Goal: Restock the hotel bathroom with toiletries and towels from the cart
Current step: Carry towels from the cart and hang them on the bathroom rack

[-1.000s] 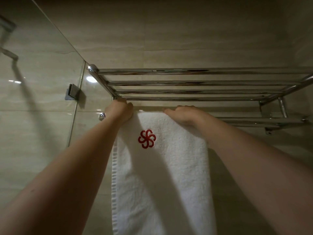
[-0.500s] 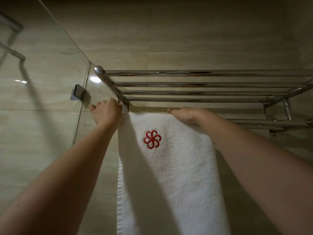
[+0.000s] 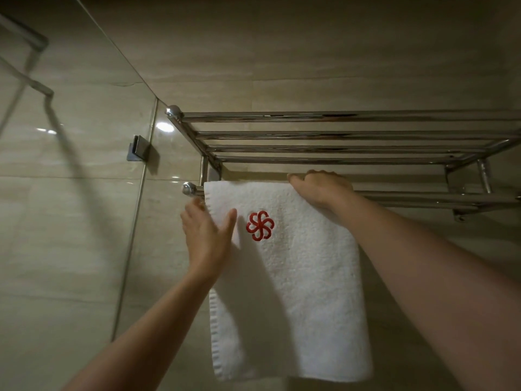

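A white towel (image 3: 296, 277) with a red flower emblem (image 3: 260, 225) hangs over the lower rail (image 3: 423, 196) of a chrome wall rack. My left hand (image 3: 207, 235) lies on the towel's left edge below the rail, thumb spread across the front of the cloth, fingertips at or behind the edge. My right hand (image 3: 320, 189) rests on the towel's top right corner, where the cloth folds over the rail, its fingers curving over the top.
Above the rail, the chrome rack's shelf of bars (image 3: 338, 136) juts out from the tiled wall. A glass shower panel (image 3: 70, 193) with a metal clamp (image 3: 138, 148) stands at the left. The rail's end knob (image 3: 188, 189) is just left of the towel.
My left hand has dropped from the rail end beside the towel's top left corner down onto the towel's left edge. My right hand stays on the top right corner.
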Demonstrator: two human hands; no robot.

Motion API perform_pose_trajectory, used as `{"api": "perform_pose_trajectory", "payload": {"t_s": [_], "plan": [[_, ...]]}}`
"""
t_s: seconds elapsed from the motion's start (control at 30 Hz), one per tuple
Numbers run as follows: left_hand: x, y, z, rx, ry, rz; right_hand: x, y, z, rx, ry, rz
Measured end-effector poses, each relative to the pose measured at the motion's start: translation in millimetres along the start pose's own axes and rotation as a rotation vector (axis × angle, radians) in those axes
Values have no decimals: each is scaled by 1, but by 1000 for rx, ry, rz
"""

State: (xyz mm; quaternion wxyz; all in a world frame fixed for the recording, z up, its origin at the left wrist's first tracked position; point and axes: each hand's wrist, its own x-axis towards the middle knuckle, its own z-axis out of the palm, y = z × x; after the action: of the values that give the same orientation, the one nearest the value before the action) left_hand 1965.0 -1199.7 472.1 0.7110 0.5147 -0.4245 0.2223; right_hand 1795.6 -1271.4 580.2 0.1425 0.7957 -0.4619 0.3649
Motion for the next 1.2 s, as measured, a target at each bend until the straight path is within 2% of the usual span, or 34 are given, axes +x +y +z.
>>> {"api": "perform_pose_trajectory", "payload": {"t_s": [0.1, 0.27, 0.37, 0.43, 0.53, 0.7, 0.77, 0.83, 0.9, 0.93, 1.0, 1.1, 1.13, 1.2], "plan": [[-8, 1, 3, -208, -119, -199, -1, 1, -1, -12, -3, -8], [-6, -1, -11, -285, -226, -247, -2, 1, -1, -44, -9, -23], [-5, -2, -21, -536, -407, -501, -2, 0, -3, -39, -1, -34], [-3, -2, -27, -589, -542, -642, -3, 2, -2, -33, 8, -43], [5, -2, -32, -560, -669, -630, -3, 6, -1, -7, 16, -64], [10, 5, -34, -555, -619, -492, -9, 15, 3, 69, 111, -159], [8, 6, -34, -585, -590, -472, -17, 20, 9, 60, 253, -232], [7, 8, -32, -586, -560, -464, -30, 29, 17, 31, 474, -281], [9, 11, -30, -565, -516, -458, -49, 40, 24, 118, 645, -256], [11, 12, -29, -558, -494, -456, -58, 45, 28, 185, 663, -225], [13, 12, -29, -556, -450, -464, -74, 52, 33, 241, 596, -165], [15, 13, -31, -501, -394, -486, -81, 60, 39, 33, 483, -151], [17, 12, -32, -479, -377, -491, -79, 62, 37, 36, 464, -130], [20, 13, -34, -443, -361, -475, -73, 62, 31, 279, 396, -89]]}}
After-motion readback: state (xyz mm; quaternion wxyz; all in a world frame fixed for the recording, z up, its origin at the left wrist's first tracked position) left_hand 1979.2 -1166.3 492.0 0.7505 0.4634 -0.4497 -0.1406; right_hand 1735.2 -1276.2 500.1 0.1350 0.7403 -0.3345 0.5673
